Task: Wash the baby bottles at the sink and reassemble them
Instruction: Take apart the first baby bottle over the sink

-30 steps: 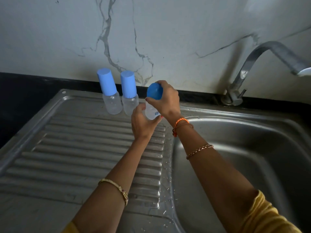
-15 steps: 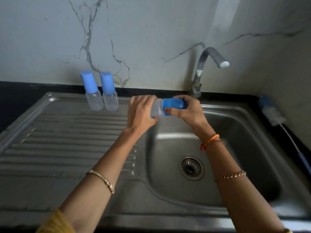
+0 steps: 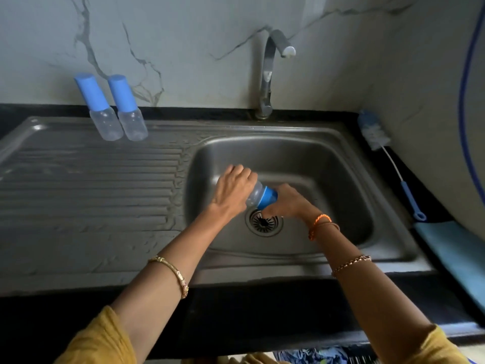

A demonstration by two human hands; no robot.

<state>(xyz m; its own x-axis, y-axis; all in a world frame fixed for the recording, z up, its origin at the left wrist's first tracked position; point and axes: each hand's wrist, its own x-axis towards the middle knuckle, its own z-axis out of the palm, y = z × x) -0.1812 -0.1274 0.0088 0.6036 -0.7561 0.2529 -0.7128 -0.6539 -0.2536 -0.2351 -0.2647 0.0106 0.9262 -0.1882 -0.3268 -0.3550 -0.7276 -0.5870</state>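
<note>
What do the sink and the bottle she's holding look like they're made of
Sink: likely stainless steel with a brushed finish, grey with soft highlights. Held bottle: apparently clear plastic with an opaque blue plastic collar; you can see through its body.

Both arms wear mustard-yellow sleeves pushed up past the elbow. The left hand (image 3: pixel 233 189) has a gold bangle on its forearm; the right hand (image 3: pixel 290 202) has an orange braided thread at its wrist and a gold chain bracelet above.
</note>
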